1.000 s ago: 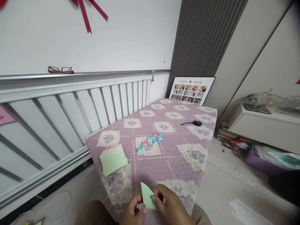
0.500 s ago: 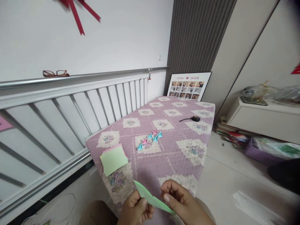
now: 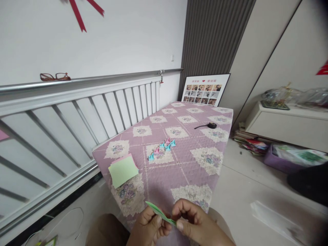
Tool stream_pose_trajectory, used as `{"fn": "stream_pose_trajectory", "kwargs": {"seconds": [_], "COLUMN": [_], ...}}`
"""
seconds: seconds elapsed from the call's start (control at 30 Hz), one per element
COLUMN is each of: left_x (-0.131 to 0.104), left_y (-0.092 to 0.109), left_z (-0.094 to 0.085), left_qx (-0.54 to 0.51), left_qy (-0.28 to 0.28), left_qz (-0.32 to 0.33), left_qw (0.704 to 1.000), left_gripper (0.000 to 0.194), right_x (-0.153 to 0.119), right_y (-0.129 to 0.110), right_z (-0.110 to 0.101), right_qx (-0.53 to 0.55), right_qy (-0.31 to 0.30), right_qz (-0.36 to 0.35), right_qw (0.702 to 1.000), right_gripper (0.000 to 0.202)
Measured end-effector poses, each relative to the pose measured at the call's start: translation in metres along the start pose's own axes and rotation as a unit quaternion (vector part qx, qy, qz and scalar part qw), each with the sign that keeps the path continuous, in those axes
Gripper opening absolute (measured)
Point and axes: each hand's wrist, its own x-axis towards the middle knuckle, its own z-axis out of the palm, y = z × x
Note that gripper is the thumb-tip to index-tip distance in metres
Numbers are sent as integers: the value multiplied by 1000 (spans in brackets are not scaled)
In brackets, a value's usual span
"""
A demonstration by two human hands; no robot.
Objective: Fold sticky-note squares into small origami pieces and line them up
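Observation:
A folded piece of green paper [image 3: 160,213] is pinched between the thumb and fingers of my left hand [image 3: 148,227], at the table's near edge. My right hand [image 3: 191,220] has its thumb and curled fingers at the paper's right end. Beyond them, several small folded pink and blue paper pieces [image 3: 167,147] form a cluster on the flowered cloth. To the left lies a stack of paper sheets [image 3: 124,172], light green on top with pink showing beneath.
The table [image 3: 164,177] has a purple cloth. A black object with a strap [image 3: 212,125] lies at its far right. A white radiator [image 3: 102,112] runs along the left, with glasses [image 3: 55,77] above. A picture board [image 3: 205,89] stands behind.
The green paper looks shorter and narrower, its right end now nearer my left hand. My right hand has moved slightly left and closed in on that end.

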Motion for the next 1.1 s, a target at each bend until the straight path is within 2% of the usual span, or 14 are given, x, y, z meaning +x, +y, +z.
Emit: {"fn": "stream_pose_trajectory", "kwargs": {"seconds": [0.23, 0.4, 0.7, 1.1], "left_x": [-4, -7, -10, -15], "left_y": [-2, -3, -3, -2], "left_z": [-8, -12, -19, -24], "left_qx": [51, 96, 85, 58], "left_qy": [-15, -42, -79, -87], "left_qz": [9, -24, -34, -29], "left_qw": [999, 994, 993, 994], "left_gripper": [33, 36, 34, 27], "right_x": [3, 7, 11, 15], "right_y": [-7, 0, 12, 21], "right_z": [7, 13, 17, 22], "right_qx": [49, 112, 181, 207], "right_qy": [-45, -80, -95, -109], "right_qz": [-1, 0, 7, 15], "right_qw": [998, 991, 979, 972], "right_gripper": [37, 33, 26, 29]}}
